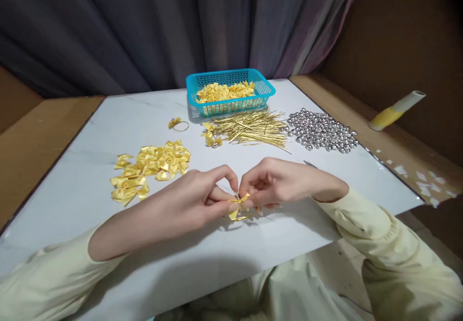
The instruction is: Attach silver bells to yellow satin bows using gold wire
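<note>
Between my two hands, low over the front of the table, is a yellow ribbon bow (235, 210) with a gold twist tie (241, 218) showing beneath it. My left hand (202, 198) pinches the bow's left side between thumb and fingers. From the other side my right hand (269, 186) pinches at the bow's right end, its fingertips close to the left ones. A small dark spot sits at the bow's middle, partly covered by fingers. Left of my left hand lies a pile of yellow bows (159, 161).
A blue plastic basket (231, 108) of yellow bows stands at the back. Before it lie gold twist ties (253, 128), and silver beads (321, 130) to the right. Two bow pieces with gold rings (181, 127) rest nearby. A yellow-and-white tube (398, 111) stands beyond the table's right edge.
</note>
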`<state>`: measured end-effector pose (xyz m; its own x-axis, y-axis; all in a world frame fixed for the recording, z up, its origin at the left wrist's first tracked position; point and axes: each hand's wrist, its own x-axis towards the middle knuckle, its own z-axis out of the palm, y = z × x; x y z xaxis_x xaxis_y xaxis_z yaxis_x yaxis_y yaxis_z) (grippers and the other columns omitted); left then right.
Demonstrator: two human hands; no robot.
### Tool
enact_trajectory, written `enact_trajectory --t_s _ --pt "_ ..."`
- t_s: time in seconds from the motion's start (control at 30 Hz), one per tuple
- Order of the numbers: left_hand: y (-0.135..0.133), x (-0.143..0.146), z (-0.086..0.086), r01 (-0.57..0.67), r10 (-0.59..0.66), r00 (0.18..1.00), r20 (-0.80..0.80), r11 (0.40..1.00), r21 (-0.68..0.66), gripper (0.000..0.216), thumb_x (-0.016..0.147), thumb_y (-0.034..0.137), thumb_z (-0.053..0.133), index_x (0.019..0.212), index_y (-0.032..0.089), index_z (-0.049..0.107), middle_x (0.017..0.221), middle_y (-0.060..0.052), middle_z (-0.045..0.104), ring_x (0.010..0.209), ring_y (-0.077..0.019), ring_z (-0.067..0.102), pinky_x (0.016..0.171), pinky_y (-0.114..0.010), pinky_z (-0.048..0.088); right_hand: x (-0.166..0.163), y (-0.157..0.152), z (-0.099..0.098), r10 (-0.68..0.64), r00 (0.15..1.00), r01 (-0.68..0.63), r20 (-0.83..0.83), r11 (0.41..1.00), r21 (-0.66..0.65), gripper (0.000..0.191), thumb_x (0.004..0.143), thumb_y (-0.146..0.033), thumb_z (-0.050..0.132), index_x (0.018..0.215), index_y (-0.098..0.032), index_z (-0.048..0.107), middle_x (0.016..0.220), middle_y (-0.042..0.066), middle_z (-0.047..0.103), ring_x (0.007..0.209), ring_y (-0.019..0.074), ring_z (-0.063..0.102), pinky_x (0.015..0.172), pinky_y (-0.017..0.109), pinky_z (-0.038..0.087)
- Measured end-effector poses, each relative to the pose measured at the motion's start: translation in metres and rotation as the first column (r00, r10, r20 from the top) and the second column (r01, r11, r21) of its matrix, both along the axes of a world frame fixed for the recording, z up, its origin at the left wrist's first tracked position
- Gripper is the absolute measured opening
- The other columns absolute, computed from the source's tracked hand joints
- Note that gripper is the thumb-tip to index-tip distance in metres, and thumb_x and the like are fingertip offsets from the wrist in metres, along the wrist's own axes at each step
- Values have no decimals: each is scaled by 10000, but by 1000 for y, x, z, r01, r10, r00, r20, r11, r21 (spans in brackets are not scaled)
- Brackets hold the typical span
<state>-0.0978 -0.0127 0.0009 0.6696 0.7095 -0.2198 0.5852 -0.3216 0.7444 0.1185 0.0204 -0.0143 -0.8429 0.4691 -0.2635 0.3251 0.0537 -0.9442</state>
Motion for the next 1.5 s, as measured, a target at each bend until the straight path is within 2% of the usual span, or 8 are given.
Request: enact_trajectory --t_s 0.23,0.4,0.57,0.77,0.97,1.33,1.4,1.5 --pt "1 -1 -2 -86 94 995 38 982 -165 169 923 348 551 953 225 438 656 33 721 514 -91 360 482 -188 289 2 -1 4 -43 999 44 -33 999 7 112 794 -73 569 769 -133 660 567 -53 568 475 53 454 464 171 354" --pt "5 -1 -2 -146 188 980 67 903 -404 253 882 393 626 969 223 461 825 -17 776 596 -106 486 549 -215 329 2 -1 6 -62 997 63 -34 998 29 134 779 -52 564 752 -139 663 555 -58 555 469 55 453 454 175 343" --pt "5 1 1 -163 219 974 65 867 -471 243 843 335 679 958 202 511 834 -19 772 605 -95 518 547 -199 338 3 -1 4 -59 997 61 -49 998 35 122 783 -70 567 743 -142 658 555 -58 558 459 53 449 456 176 352" --pt "2 6 3 -201 246 967 68 897 -393 250 785 352 734 856 182 565 709 19 726 640 -115 606 580 -197 421 3 0 3 -72 996 74 -50 997 34 139 777 -49 555 741 -142 652 546 -61 554 456 54 453 457 175 354" --pt "1 9 5 -202 208 978 3 954 -223 215 826 386 674 827 171 686 602 41 662 548 -85 488 502 -166 351 2 1 4 -73 996 74 -47 997 26 129 784 -58 563 734 -139 650 552 -52 565 457 53 457 455 173 355" --pt "4 6 3 -164 160 986 -55 982 -95 274 865 413 598 838 180 739 545 30 593 504 -97 408 462 -197 282 2 1 3 -64 997 65 -44 998 13 94 796 -94 569 775 -137 650 584 -42 577 459 61 453 458 187 372" --pt "2 6 5 -180 179 982 -61 983 -23 270 861 401 596 820 178 741 492 49 522 483 -91 362 448 -199 260 3 2 1 -51 998 55 -47 995 78 95 801 -95 561 803 -145 641 631 -34 597 494 67 480 483 190 394" --pt "-1 5 9 -232 236 971 -51 971 65 245 852 385 607 799 187 741 481 62 501 481 -87 368 451 -194 270 6 0 1 -84 994 104 -73 939 329 134 798 -108 599 922 -155 612 784 -5 643 629 90 559 567 198 435"
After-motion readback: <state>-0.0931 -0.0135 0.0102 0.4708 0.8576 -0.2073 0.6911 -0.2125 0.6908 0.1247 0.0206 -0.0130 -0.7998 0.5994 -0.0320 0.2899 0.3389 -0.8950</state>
